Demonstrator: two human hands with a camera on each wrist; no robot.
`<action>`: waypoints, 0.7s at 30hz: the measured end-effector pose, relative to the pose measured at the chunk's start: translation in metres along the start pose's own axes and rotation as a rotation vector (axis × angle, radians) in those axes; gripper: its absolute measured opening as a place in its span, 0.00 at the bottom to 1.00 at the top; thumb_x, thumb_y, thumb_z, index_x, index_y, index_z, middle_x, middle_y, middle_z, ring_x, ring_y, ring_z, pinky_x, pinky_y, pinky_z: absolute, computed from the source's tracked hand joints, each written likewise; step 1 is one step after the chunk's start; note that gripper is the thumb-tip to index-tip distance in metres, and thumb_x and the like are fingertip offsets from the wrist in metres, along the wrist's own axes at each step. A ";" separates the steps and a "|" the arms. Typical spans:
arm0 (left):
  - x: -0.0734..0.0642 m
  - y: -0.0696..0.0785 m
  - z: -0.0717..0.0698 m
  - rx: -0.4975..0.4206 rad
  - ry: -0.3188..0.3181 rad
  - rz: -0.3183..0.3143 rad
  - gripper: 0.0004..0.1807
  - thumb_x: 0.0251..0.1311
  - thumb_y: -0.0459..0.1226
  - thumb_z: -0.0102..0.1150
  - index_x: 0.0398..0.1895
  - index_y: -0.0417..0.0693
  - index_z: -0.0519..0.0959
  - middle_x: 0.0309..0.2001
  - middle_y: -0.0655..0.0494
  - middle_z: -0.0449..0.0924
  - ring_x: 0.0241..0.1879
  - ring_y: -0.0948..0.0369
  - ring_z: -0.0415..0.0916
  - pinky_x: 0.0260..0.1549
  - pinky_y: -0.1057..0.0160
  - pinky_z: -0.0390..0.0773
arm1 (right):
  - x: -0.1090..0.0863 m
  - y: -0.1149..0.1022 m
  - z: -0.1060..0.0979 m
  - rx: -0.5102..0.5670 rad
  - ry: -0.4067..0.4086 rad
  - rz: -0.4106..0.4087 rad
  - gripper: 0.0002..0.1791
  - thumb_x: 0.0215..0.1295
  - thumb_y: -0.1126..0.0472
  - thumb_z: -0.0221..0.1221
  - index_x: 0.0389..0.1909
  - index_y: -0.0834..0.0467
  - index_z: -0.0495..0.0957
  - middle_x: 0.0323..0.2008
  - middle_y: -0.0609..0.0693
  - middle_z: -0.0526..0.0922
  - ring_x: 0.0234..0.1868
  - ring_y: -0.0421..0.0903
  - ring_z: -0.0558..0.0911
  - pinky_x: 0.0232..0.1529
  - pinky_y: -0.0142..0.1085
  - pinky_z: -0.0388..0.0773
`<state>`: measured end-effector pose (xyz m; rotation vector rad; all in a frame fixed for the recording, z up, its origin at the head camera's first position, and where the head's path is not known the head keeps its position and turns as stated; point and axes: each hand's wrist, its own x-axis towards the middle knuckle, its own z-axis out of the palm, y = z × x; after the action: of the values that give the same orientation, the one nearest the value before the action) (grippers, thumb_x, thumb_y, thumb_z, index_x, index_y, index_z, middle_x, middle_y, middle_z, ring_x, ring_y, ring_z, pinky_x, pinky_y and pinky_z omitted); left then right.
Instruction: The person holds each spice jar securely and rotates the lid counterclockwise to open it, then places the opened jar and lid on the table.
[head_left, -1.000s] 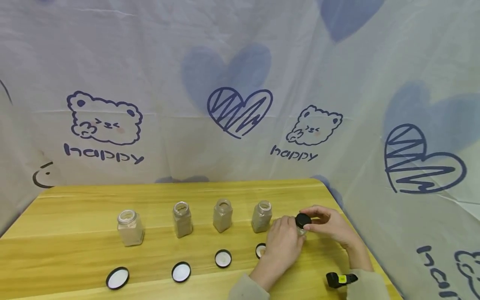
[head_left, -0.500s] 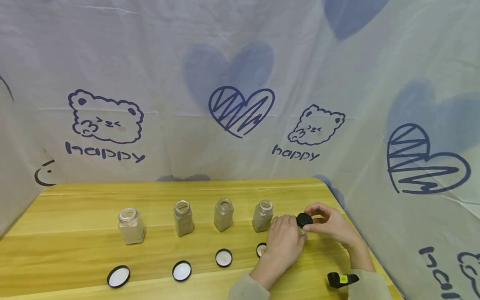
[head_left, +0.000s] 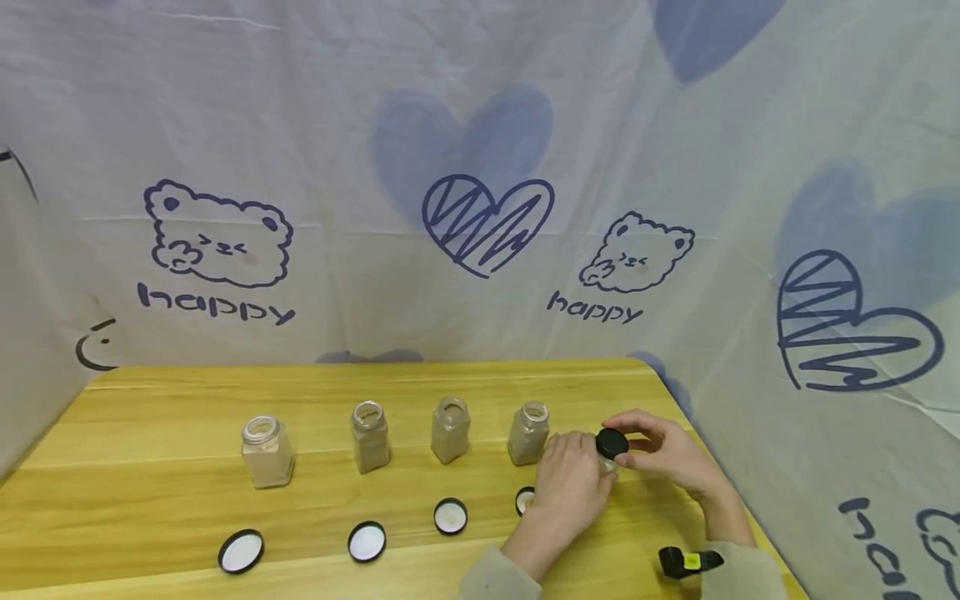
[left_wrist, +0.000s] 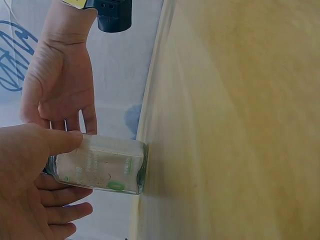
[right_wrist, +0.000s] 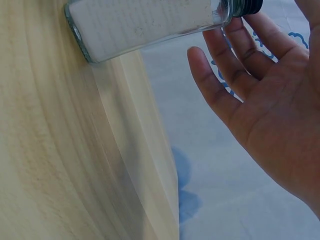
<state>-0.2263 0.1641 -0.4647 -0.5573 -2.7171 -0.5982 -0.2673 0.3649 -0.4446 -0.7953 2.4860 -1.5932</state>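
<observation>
My left hand [head_left: 567,492] grips the body of a glass jar [left_wrist: 102,165] at the right end of the table. The jar holds pale powder and shows green print on its side in the left wrist view. A black lid [head_left: 612,443] sits on the jar's mouth, and my right hand [head_left: 672,457] pinches its rim between thumb and fingers. In the right wrist view some fingers [right_wrist: 210,85] extend loosely below the lid's edge. From the head view, my left hand hides most of the jar's body.
A row of open powder-filled jars runs leftward: one jar [head_left: 528,437] close to my left hand, then a jar [head_left: 451,435], a jar [head_left: 371,446] and a jar [head_left: 268,460]. Upturned lids [head_left: 367,542] lie before them, one partly behind my left hand. A printed curtain [head_left: 360,317] borders the table.
The view shifts slightly, moving everything a little to the right. Both hands keep their places on the jar and its lid, with only slight movement of the right fingers.
</observation>
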 end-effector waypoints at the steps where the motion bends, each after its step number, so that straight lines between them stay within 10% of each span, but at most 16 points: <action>1: 0.000 0.000 0.000 -0.001 0.000 0.001 0.28 0.62 0.52 0.72 0.55 0.41 0.81 0.49 0.53 0.83 0.54 0.60 0.80 0.67 0.58 0.73 | 0.000 0.000 0.000 -0.001 0.007 0.012 0.26 0.61 0.71 0.71 0.60 0.71 0.77 0.57 0.58 0.82 0.55 0.43 0.82 0.56 0.33 0.81; 21: -0.003 -0.001 0.005 0.027 0.021 0.019 0.27 0.63 0.52 0.72 0.55 0.42 0.80 0.48 0.54 0.83 0.53 0.60 0.80 0.66 0.58 0.74 | 0.000 0.001 0.006 -0.025 0.052 0.072 0.23 0.60 0.68 0.73 0.55 0.66 0.79 0.51 0.60 0.83 0.51 0.52 0.83 0.50 0.38 0.83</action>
<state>-0.2249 0.1642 -0.4710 -0.5659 -2.6937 -0.5582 -0.2660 0.3606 -0.4483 -0.6682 2.5443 -1.5816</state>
